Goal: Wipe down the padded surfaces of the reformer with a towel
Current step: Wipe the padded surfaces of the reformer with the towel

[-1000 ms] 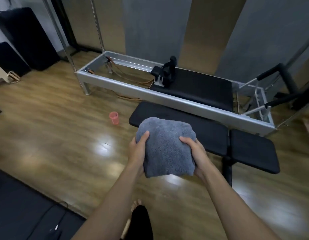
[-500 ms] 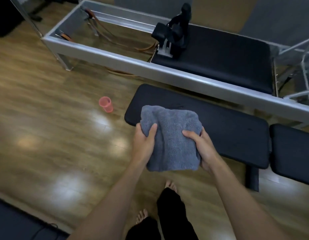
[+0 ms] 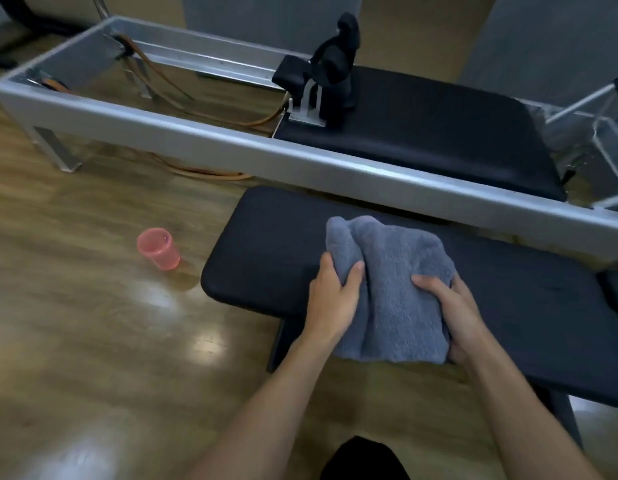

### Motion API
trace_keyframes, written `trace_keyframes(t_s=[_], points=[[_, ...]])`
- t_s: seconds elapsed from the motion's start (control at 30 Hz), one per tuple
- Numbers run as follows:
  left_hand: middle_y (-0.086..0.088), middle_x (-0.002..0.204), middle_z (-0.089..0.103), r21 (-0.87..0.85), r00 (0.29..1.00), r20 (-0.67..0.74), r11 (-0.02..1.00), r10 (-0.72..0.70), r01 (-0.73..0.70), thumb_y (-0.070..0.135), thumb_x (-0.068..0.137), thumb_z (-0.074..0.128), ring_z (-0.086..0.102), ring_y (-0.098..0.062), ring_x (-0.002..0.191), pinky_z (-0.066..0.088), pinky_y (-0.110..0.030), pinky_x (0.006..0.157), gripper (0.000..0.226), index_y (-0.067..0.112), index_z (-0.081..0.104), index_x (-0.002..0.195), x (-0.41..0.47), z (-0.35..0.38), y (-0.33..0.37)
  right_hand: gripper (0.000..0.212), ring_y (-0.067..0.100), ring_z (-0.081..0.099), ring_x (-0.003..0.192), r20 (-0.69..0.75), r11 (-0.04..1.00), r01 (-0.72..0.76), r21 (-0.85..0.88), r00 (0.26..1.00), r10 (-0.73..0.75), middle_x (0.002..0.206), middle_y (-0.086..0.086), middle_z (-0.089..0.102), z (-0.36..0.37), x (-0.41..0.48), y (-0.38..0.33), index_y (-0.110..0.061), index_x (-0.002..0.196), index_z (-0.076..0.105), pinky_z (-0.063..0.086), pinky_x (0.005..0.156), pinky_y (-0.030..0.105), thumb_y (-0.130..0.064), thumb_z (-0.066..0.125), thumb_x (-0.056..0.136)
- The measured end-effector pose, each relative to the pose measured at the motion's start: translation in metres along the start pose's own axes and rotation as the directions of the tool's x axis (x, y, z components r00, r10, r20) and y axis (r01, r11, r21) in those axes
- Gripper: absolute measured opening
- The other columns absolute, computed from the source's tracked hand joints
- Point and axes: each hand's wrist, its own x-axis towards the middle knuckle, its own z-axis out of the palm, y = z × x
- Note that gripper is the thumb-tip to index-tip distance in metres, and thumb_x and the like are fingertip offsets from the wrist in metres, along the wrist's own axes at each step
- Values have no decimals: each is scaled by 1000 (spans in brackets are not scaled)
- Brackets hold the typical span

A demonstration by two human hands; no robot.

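here two hands, left hand (image 3: 332,299) and right hand (image 3: 453,313), clutch one towel (image 3: 394,289), fingers curled shut.

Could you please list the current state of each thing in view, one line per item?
Towel: bunched, gripped by both hands over the padded bench.
Left hand: closed on the towel's left side.
Right hand: closed on the towel's right side.
Padded bench: mostly bare; whether the towel touches it, I cannot tell.
Reformer carriage pad: uncovered, untouched.
Pink cup: standing on the floor, tilted, apart from the bench.
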Motion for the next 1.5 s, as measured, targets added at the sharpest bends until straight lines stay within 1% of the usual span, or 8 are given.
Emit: trace_keyframes(t_s=[0.23, 0.3, 0.37, 0.47, 0.6, 0.73, 0.97, 1.5], points=[[1, 111, 63, 159, 959, -204, 973, 198, -167, 54, 92, 45, 58, -23, 108, 48, -40, 87, 44, 19, 52, 118, 89, -83, -2, 63, 20, 74, 94, 91, 968, 244, 52, 965, -247, 109, 5, 73, 78, 69, -7, -18, 120, 54, 59, 68, 32, -39, 84, 68], [-11, 130, 55, 365, 948, -222, 921, 227, -135, 45, 93, 50, 53, -32, 118, 44, -46, 98, 56, 14, 37, 137, 104, -104, -11, 59, 23, 70, 100, 33, 918, 332, -218, 942, -333, 115, 3, 69, 98, 86, 4, -19, 119, 48, 59, 75, 37, -40, 81, 74], [-18, 144, 40, 704, 968, -151, 710, 199, -36, 40, 95, 48, 41, -38, 127, 36, -51, 104, 63, 17, 22, 147, 105, -116, -32, 66, 31, 54, 124, 24, 588, 271, -762, 920, -392, 140, 8, 50, 110, 100, 30, -21, 138, 35, 47, 98, 49, -39, 71, 85], [-15, 156, 22, 864, 995, -19, 502, 101, -35, 43, 101, 31, 23, -36, 141, 20, -58, 112, 54, 23, 20, 150, 97, -119, -65, 60, 32, 5, 150, 66, 159, 118, -980, 951, -301, 165, 10, 4, 120, 106, 75, -25, 155, 10, 11, 119, 57, -36, 38, 103], [-9, 143, 43, 778, 963, -56, 616, 264, -124, 39, 100, 34, 41, -27, 131, 28, -52, 109, 42, 23, 39, 139, 109, -127, -75, 56, 29, 7, 151, 312, 36, 399, -916, 768, -560, 164, 8, 16, 162, 109, 83, -27, 152, 27, 3, 118, 55, -48, 32, 100], [-11, 128, 58, 572, 934, -205, 811, 291, -127, 23, 100, 41, 53, -27, 117, 39, -44, 101, 33, 14, 52, 129, 139, -147, -83, 77, 30, 3, 151, 445, -96, 444, -891, 808, -387, 165, 4, 13, 209, 105, 99, -36, 152, 19, -1, 114, 67, -74, 7, 87], [-11, 113, 67, 214, 961, -260, 976, 93, -36, 10, 98, 47, 59, -25, 111, 39, -23, 86, 26, 4, 64, 115, 188, -171, -98, 86, 30, 6, 151, 332, -109, 317, -942, 831, -447, 164, 2, 16, 211, 105, 117, -38, 153, 14, 1, 110, 71, -82, 5, 80], [-18, 115, 67, -61, 977, -197, 996, -80, 69, -1, 93, 48, 60, -21, 100, 48, -32, 93, 29, -1, 65, 117, 211, -174, -108, 74, 34, 11, 149, 328, -112, 310, -944, 851, -410, 163, 4, 18, 265, 240, 63, -33, 153, 17, 3, 110, 74, -72, 13, 90]])
